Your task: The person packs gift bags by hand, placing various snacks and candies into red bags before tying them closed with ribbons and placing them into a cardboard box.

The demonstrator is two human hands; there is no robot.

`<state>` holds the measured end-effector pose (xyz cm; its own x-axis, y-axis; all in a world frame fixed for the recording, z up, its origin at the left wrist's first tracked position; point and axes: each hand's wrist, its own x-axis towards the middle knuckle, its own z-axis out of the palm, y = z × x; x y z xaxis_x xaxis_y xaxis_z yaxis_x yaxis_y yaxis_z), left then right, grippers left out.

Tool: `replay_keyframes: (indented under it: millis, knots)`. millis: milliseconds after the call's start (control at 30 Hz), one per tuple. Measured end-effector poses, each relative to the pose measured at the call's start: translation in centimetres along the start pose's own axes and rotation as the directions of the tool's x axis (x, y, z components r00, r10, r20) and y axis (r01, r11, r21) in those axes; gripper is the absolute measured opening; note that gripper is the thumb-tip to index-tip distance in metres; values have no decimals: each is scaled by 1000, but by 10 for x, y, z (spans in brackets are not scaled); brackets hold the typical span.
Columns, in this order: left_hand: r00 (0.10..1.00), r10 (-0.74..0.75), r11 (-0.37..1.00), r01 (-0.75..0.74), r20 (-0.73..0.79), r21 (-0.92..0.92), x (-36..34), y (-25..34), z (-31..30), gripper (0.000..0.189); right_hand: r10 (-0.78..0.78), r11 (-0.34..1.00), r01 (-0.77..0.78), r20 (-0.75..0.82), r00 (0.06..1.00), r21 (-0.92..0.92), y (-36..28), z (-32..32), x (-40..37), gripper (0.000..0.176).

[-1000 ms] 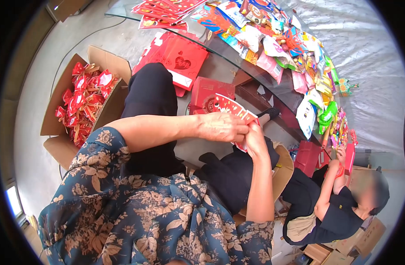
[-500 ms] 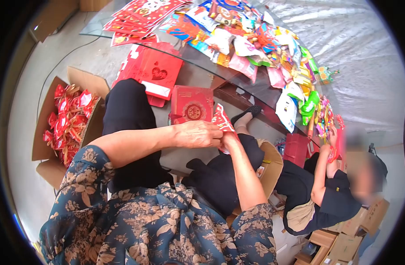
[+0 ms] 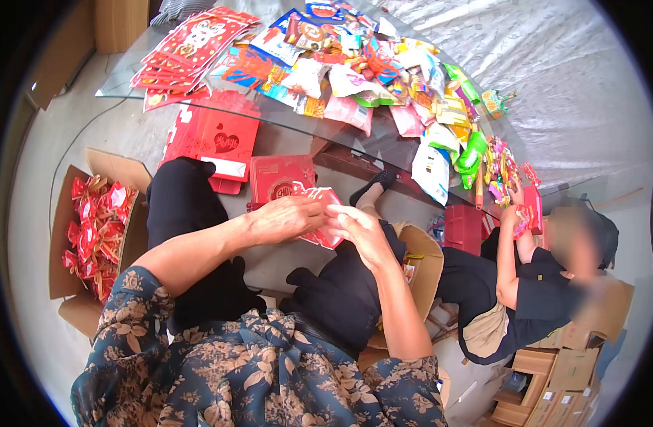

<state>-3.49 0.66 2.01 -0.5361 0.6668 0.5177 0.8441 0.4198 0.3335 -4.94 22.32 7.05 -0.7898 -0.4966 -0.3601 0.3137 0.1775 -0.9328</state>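
Observation:
Both my hands are over my lap at a red printed gift bag [image 3: 325,238], which looks flat and has white edges. My left hand [image 3: 287,217] has its fingers closed over the bag's left side. On the right side, my right hand [image 3: 361,231] pinches the bag between thumb and fingers. Part of the bag is hidden by the hands. Just beyond them is a red box [image 3: 282,174] with a round emblem.
An open carton [image 3: 61,228] at left holds several red wrapped bundles. Ahead, a glass table [image 3: 269,122] bears flat red printed bags [image 3: 191,46] and snack packets [image 3: 351,78]. Red heart-printed bags [image 3: 227,139] stand below its edge. A co-worker [image 3: 547,285] at right handles a red item.
My hands have shifted slightly left, and the red gift bag now shows a broader face between them. The right hand's fingers have come into view. The whole view has turned a little.

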Motion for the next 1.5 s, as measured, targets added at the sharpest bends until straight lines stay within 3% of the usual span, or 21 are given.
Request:
replay_keyframes:
  millis: [133, 300, 600, 733, 867, 900, 933, 1067, 1100, 1200, 1233, 1333, 1367, 1467, 1500]
  knots:
    - [989, -51, 997, 42, 140, 63, 2, 0, -3, 22, -39, 999, 38, -18, 999, -11, -8, -15, -11, 37]
    - [1000, -1, 999, 0, 17, 52, 7, 2, -4, 11, -68, 997, 67, -22, 997, -26, -13, -30, -12, 36]
    - [997, -81, 997, 81, 3, -10, 6, -6, -2, 9, -80, 993, 72, -79, 994, -97, -45, -53, 23, 30]
    - [995, -95, 994, 92, -32, -65, 7, -12, -2, 9, -221, 957, 179, -177, 959, -227, -90, -71, 68, 29]
    - [994, -102, 993, 99, -35, -71, 8, -13, -4, 10, -468, 831, 306, -288, 835, -465, -134, -92, 131, 33]
    - [993, -111, 992, 108, -40, -71, 7, -14, -3, 9, -529, 777, 300, -317, 787, -554, -138, -105, 153, 38]
    - [992, -118, 991, 115, -45, -68, 6, -17, -2, 9, -631, 638, 249, -310, 711, -728, -140, -120, 174, 45]
    - [984, -176, 979, 173, -26, -104, 2, -22, 4, 8, -611, 628, 140, -374, 698, -766, -149, -138, 226, 56]
    - [983, -181, 979, 177, -27, -104, 2, -23, 4, 8, -649, 555, 125, -334, 684, -822, -153, -136, 233, 57]
    - [980, -197, 975, 193, -30, -109, 1, -24, -3, 8, -660, 500, 89, -313, 683, -862, -164, -130, 244, 54]
    - [979, -202, 974, 197, -29, -111, 1, -25, -4, 8, -742, 381, 105, -236, 628, -919, -163, -131, 250, 43]
    - [979, -201, 975, 196, -38, -106, 0, -28, -5, 9, -589, 578, 17, -402, 701, -816, -171, -126, 254, 32]
    - [978, -204, 974, 199, -39, -103, -1, -28, -5, 9, -676, 587, 165, -368, 638, -793, -166, -131, 260, 22]
    - [977, -213, 973, 208, -33, -104, -2, -29, -8, 10, -661, 672, 222, -437, 610, -706, -170, -139, 265, 17]
    - [976, -215, 971, 211, -24, -109, -2, -30, -9, 10, -626, 750, 309, -476, 618, -585, -172, -134, 260, 16]
